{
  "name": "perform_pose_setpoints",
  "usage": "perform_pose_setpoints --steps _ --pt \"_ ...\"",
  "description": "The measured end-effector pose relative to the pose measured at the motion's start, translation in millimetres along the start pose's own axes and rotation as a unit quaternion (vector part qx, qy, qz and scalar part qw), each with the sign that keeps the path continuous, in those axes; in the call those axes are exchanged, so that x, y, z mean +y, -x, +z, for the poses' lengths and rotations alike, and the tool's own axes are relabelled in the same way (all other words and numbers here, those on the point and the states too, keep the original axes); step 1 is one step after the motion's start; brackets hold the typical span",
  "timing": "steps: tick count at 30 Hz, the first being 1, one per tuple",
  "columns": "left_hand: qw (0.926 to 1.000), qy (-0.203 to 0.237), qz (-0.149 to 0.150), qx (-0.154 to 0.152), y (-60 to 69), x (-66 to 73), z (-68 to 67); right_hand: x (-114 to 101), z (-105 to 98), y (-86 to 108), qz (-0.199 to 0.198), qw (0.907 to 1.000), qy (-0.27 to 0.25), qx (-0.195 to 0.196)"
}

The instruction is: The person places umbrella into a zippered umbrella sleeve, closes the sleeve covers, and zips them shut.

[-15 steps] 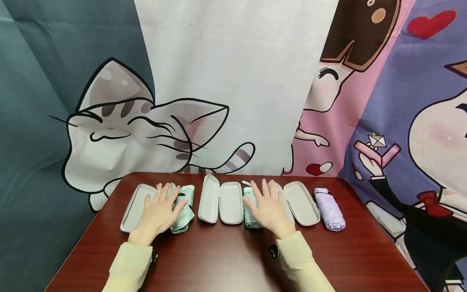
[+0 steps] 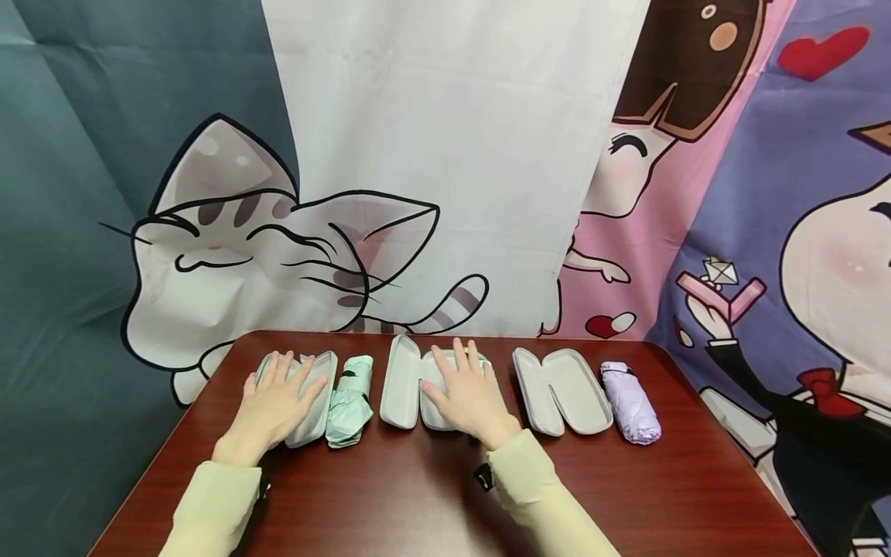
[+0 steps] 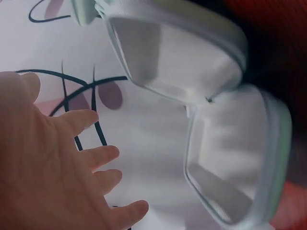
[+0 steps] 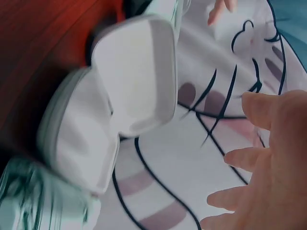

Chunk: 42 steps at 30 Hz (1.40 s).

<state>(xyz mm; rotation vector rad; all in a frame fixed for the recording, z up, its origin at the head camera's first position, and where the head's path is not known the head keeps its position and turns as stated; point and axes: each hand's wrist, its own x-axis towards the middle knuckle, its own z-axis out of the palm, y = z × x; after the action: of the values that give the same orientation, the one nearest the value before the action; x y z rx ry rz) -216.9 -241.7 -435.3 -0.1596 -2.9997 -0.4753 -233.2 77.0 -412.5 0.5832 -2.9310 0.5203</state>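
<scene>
Above the open left zip case (image 2: 319, 398) hovers my left hand (image 2: 267, 406), fingers spread and partly covering it. The left wrist view shows that hand (image 3: 53, 177) apart from a case (image 3: 230, 148), holding nothing. My right hand (image 2: 468, 394) is spread over the right half of the open middle case (image 2: 400, 383). In the right wrist view its fingers are extended, clear of the open case (image 4: 136, 76). A light green folded umbrella (image 2: 350, 406) lies beside the left case. A darker green bundle (image 4: 43, 206) beside the middle case is mostly hidden in the head view.
Another open case (image 2: 578, 391) stands right of centre, with a lilac folded umbrella (image 2: 629, 402) beside it. All rest on a reddish-brown table (image 2: 390, 495). A printed cloth backdrop (image 2: 445, 116) hangs behind the table's far edge.
Both hands have shifted left. The left one has moved off the light green umbrella's edge, and the right one has gone from the darker green bundle and right case to over the middle case.
</scene>
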Motion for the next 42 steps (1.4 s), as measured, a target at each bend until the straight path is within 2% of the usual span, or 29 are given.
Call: perform_pose_setpoints --steps 6,14,20,27,30,37,42 --pt "1.0000 -0.008 0.001 -0.002 -2.4 -18.8 -4.8 -26.7 9.5 -11.3 -0.021 0.9997 -0.003 -0.010" --pt "0.9991 -0.026 0.018 0.028 -5.8 -40.3 -10.6 -60.3 24.4 -25.9 -0.046 0.9990 0.002 0.001" --pt "0.9984 -0.019 0.030 0.044 -9.9 -57.2 -14.7 -84.0 36.5 -37.5 -0.050 0.9981 -0.035 0.006" --pt "0.9986 0.014 0.008 0.049 -11.8 -77.2 -17.3 -114.2 53.9 -47.6 -0.062 0.9964 -0.057 0.002" --pt "0.9977 0.029 0.001 0.061 -13.2 -85.0 -16.2 -123.5 61.1 -52.1 -0.059 0.9960 -0.068 0.005" --pt "0.9962 0.054 -0.015 0.066 -10.7 -105.4 -6.1 -133.0 82.2 -59.7 -0.012 0.9918 -0.127 0.001" --pt "0.9926 0.099 -0.027 0.066 -11.3 -115.8 1.2 -135.9 94.1 -62.6 0.006 0.9890 -0.148 -0.004"
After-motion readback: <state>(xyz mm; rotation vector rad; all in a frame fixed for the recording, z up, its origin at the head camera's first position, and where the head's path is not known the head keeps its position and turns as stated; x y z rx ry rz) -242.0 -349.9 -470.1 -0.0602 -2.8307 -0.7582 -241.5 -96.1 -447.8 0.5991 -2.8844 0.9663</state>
